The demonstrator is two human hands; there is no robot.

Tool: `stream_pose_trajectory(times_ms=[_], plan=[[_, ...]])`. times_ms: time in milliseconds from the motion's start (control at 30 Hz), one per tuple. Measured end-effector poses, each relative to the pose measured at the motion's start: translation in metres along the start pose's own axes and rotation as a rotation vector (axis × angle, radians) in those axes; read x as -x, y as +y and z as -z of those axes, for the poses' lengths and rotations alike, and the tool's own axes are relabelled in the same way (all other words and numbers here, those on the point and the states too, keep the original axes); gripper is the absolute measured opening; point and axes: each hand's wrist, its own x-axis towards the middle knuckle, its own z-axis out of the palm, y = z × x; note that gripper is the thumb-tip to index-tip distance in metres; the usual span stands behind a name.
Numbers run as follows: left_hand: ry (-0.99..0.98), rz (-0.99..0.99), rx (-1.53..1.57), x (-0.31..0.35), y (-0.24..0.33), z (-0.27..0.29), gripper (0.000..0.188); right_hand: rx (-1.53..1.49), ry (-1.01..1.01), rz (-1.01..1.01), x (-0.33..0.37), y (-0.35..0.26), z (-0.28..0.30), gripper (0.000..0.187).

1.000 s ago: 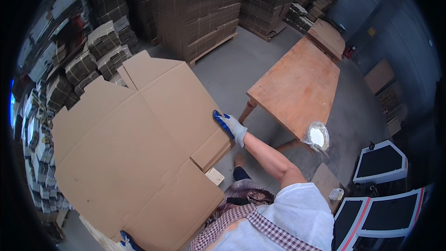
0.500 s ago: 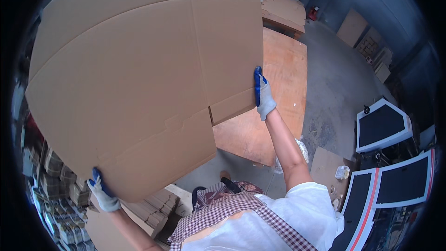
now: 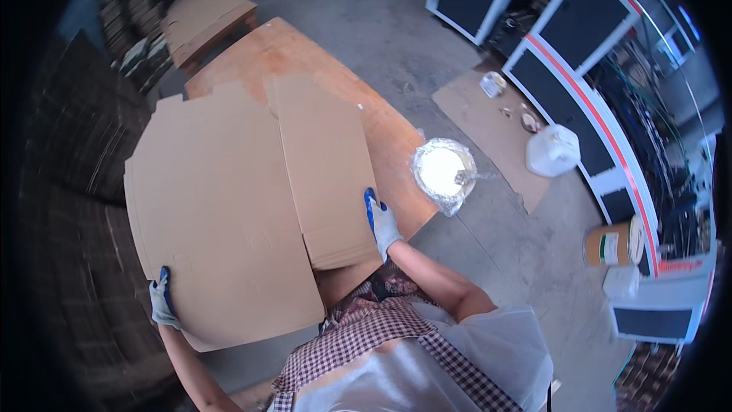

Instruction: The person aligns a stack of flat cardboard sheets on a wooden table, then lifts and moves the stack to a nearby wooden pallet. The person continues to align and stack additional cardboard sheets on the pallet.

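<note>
A large brown cardboard sheet (image 3: 221, 206), creased and slotted like a flattened box, stretches in front of me over a wooden table (image 3: 320, 69). Its near left edge is gripped by my left hand (image 3: 163, 302), in a grey glove with blue palm coating. On the right edge, my right hand (image 3: 381, 225) in a matching glove holds on, thumb over the top face and the other fingers hidden. The near edge of the sheet reaches past the table toward my checked apron (image 3: 358, 343). I cannot tell whether the whole sheet rests flat.
Beside the table's right edge stands a plastic-wrapped bucket (image 3: 444, 172) with white contents. Farther right are a floor cardboard piece (image 3: 488, 137), a white jug (image 3: 553, 150), a brown drum (image 3: 610, 244) and a white-framed machine (image 3: 564, 84). Dark stacks (image 3: 84, 183) rise at left; another cardboard-topped table (image 3: 206, 15) stands beyond.
The cardboard sheet has come down from a raised position to over the wooden table, both hands still on its edges. My view has swung right, bringing the bucket and jug into sight.
</note>
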Motion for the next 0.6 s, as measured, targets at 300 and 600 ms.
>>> stream_pose_trajectory(times_ms=[300, 600], plan=[[-0.38, 0.335, -0.244, -0.217, -0.119, -0.076, 0.06, 0.109, 0.103, -0.345, 0.1, 0.04, 0.044, 0.062], [-0.438, 0.503, -0.319, -0.233, -0.179, -0.123, 0.086, -0.806, 0.476, -0.068, -0.01, 0.043, 0.21, 0.054]])
